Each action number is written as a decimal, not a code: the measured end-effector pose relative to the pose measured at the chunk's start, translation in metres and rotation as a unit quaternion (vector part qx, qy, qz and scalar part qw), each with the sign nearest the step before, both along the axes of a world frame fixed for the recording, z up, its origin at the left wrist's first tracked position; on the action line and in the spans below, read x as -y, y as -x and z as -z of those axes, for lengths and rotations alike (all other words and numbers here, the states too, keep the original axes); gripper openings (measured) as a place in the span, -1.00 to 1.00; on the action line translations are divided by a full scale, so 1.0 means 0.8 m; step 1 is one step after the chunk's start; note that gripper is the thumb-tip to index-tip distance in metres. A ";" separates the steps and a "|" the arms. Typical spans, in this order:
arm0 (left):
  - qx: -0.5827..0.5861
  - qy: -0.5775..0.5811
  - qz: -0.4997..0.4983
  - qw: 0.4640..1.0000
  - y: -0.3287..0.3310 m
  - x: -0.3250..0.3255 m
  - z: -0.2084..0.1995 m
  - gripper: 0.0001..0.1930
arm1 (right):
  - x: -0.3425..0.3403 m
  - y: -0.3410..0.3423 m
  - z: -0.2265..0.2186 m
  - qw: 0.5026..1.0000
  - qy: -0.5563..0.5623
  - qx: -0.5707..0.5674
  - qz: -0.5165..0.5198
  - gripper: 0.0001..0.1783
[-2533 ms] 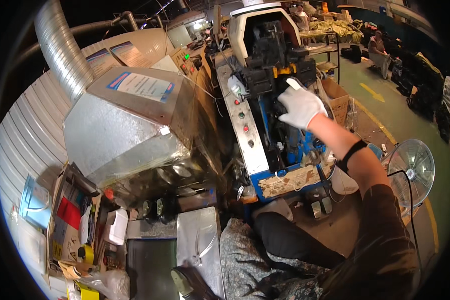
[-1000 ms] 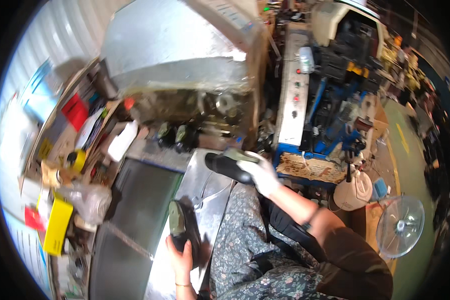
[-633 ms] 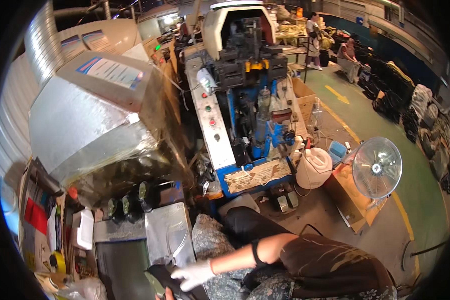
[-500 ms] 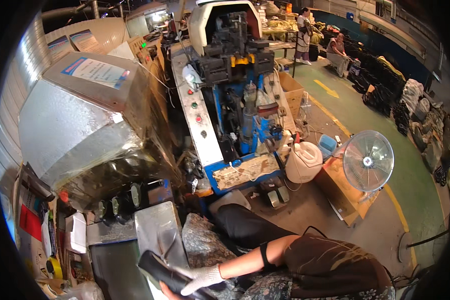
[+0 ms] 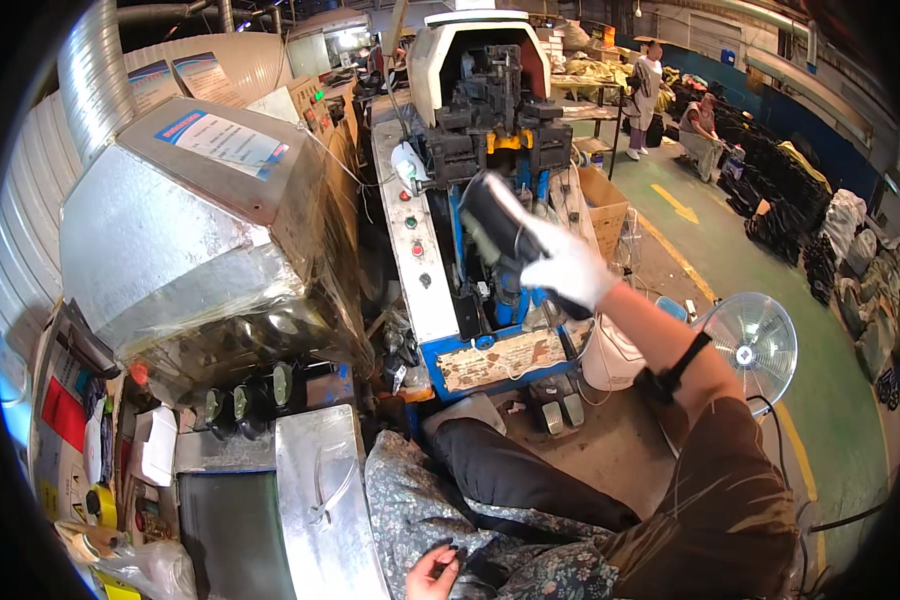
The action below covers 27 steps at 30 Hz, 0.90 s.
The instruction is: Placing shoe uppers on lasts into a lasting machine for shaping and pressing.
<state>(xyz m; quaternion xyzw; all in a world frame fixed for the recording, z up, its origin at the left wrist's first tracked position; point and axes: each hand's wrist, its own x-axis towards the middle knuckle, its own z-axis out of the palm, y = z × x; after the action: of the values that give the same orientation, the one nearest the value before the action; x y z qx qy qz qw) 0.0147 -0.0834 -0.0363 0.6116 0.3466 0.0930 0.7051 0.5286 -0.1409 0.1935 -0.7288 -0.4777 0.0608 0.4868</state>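
Note:
My right hand [image 5: 570,265], in a white glove, is closed round a long black boot [image 5: 495,218] with a pale edge along its underside. The boot is held up and tilted, in front of the black clamping head [image 5: 500,125] of a blue-framed machine. Low over my lap, my bare left hand [image 5: 432,574] has its fingers curled in. Something dark shows at its fingertips, too small to make out. A patterned apron [image 5: 410,490] covers my lap beneath that hand.
To the left stand a metal hood [image 5: 170,240], several black shoes [image 5: 240,405] and a metal plate [image 5: 315,500]. Foot pedals [image 5: 555,412] sit below the machine. A round fan [image 5: 750,345] and a white canister [image 5: 610,358] are on the right. Two people [image 5: 645,95] are farther back.
My right hand has carried the boot from my lap up and forward to the machine. The left hand has let go of the boot and stays low. The view has shifted slightly.

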 end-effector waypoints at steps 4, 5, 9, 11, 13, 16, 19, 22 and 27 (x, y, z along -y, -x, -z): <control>0.021 0.002 -0.027 0.999 -0.005 0.001 0.014 -0.68 | -0.022 -0.077 -0.054 0.928 0.216 0.169 0.254 0.18; 0.022 -0.001 -0.027 0.999 -0.009 0.000 0.013 -0.68 | -0.029 -0.088 -0.059 0.913 0.232 0.168 0.290 0.18; 0.044 0.002 -0.080 0.996 -0.026 0.002 0.004 -0.68 | -0.049 -0.112 -0.066 0.914 0.265 0.131 0.279 0.15; 0.038 0.017 -0.090 0.995 -0.031 0.005 -0.002 -0.67 | -0.057 -0.116 -0.067 0.885 0.321 0.166 0.293 0.12; 0.031 0.025 -0.088 0.995 -0.034 0.007 -0.008 -0.68 | -0.065 -0.120 -0.069 0.883 0.320 0.172 0.297 0.13; 0.030 0.029 -0.082 0.996 -0.034 0.010 -0.015 -0.70 | -0.073 -0.122 -0.067 0.906 0.308 0.124 0.263 0.10; 0.027 0.015 -0.077 0.997 -0.034 0.011 -0.021 -0.70 | -0.071 -0.119 -0.056 0.869 0.350 0.200 0.287 0.11; 0.030 0.024 -0.083 0.996 -0.036 0.013 -0.024 -0.70 | -0.060 -0.119 -0.042 0.905 0.276 0.160 0.283 0.16; 0.045 0.058 -0.103 0.992 -0.040 0.008 -0.016 -0.70 | -0.044 -0.135 -0.038 0.918 0.203 0.149 0.307 0.16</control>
<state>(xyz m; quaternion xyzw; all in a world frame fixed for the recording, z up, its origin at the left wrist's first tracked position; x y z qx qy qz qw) 0.0469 -0.0896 -0.0233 0.5260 0.3803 0.1727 0.7409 0.6368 -0.1058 0.2235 -0.9232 -0.2753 -0.1050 0.2469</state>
